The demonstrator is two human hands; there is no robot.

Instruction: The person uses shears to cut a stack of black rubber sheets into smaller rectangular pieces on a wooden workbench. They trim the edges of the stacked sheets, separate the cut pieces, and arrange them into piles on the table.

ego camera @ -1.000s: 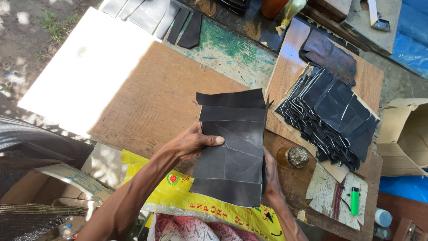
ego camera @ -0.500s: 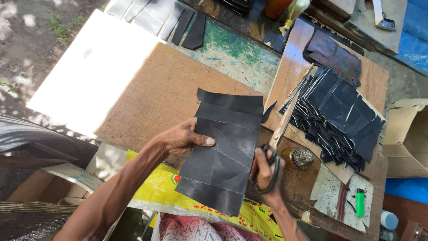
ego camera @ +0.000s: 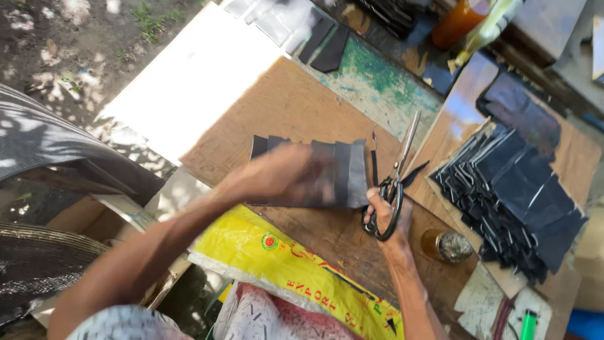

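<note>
Dark sheet (ego camera: 340, 173) lies flat near the tabletop (ego camera: 283, 107) front edge, left hand (ego camera: 283, 176) pressing it, right hand (ego camera: 385, 211) clamped on scissors (ego camera: 396, 176) at its right end.

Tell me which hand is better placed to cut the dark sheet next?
The right hand: it grips the scissors at the edge of the dark sheet. The left hand lies flat on it.

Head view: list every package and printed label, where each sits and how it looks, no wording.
Yellow woven sack: draped over the table's near edge below the hands, red print, round red-green emblem.
Cardboard box: right edge, open, plain brown.
Orange bottle: top, no label readable.
</note>
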